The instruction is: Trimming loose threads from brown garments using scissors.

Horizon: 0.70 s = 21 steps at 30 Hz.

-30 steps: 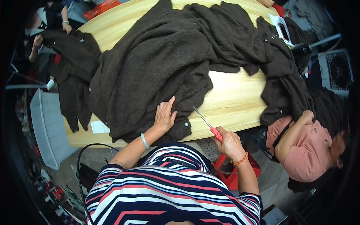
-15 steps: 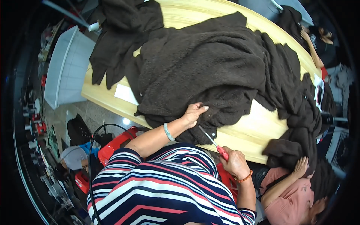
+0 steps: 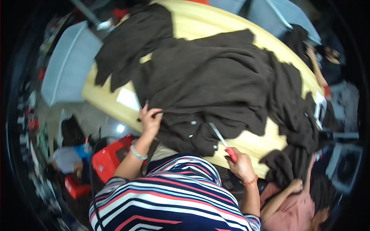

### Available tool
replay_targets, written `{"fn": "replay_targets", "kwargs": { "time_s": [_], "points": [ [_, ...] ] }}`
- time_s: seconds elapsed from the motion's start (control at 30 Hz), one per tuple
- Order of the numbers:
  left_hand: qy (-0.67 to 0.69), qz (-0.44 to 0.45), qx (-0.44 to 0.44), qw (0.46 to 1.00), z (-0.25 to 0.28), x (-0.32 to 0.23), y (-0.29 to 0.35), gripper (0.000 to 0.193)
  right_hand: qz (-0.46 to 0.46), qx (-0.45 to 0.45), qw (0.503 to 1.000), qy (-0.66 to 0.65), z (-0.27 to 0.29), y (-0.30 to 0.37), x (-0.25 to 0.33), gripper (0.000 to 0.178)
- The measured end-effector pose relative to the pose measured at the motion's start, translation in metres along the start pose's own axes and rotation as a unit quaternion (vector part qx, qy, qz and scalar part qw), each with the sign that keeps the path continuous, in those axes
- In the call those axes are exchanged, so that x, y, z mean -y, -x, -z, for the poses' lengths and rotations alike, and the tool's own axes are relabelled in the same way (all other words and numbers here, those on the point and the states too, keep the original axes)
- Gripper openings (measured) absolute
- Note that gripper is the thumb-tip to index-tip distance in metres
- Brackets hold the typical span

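A large dark brown fuzzy garment (image 3: 216,77) lies spread over the pale yellow table (image 3: 192,19). My left hand (image 3: 149,122) pinches the garment's near edge at the left, the fingers closed on the cloth. My right hand (image 3: 241,165) is closed round the red handle of a tool with a long thin metal blade (image 3: 218,134). The blade points up and left over the garment's near part, and I cannot tell whether its tip touches the cloth. Small white fasteners (image 3: 193,123) show along the near part of the garment, between my hands.
A grey-white bin (image 3: 63,65) stands beyond the table's left end; another dark cloth piece (image 3: 135,42) lies far left. White paper (image 3: 128,99) rests near my left hand. At right, a co-worker in pink (image 3: 291,211) handles dark cloth (image 3: 285,163). A red stool (image 3: 111,158) is lower left.
My left hand has moved left from the garment's middle to its left near edge. The near cloth now lies flatter, with more fasteners showing. My right hand keeps the tool in about the same place.
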<state>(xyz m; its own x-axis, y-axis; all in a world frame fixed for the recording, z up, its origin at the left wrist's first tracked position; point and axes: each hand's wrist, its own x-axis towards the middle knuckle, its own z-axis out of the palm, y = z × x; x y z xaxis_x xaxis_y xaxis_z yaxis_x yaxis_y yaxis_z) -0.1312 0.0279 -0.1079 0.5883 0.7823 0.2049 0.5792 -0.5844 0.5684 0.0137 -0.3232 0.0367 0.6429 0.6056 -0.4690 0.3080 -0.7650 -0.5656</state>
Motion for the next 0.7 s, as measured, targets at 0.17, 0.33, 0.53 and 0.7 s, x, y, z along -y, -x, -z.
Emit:
{"fn": "replay_targets", "kwargs": {
  "time_s": [0.17,0.33,0.53,0.7],
  "points": [
    [0.219,-0.038,0.136,0.966,0.028,0.034,-0.018,0.01,0.057,-0.034,0.998,-0.016,-0.011,-0.016,0.0,0.025],
    [0.511,0.129,0.212,0.823,0.089,-0.021,-0.068,0.025,0.033,-0.075,0.997,-0.007,-0.026,-0.018,-0.023,0.029],
    [0.681,0.155,-0.045,0.714,0.204,-0.087,-0.174,0.044,0.023,-0.076,0.997,-0.014,-0.031,-0.01,-0.021,0.029],
    [0.661,-0.15,-0.019,0.735,0.333,0.004,-0.289,0.039,0.028,-0.099,0.994,-0.033,-0.029,-0.004,-0.026,0.03]
  ]
}}
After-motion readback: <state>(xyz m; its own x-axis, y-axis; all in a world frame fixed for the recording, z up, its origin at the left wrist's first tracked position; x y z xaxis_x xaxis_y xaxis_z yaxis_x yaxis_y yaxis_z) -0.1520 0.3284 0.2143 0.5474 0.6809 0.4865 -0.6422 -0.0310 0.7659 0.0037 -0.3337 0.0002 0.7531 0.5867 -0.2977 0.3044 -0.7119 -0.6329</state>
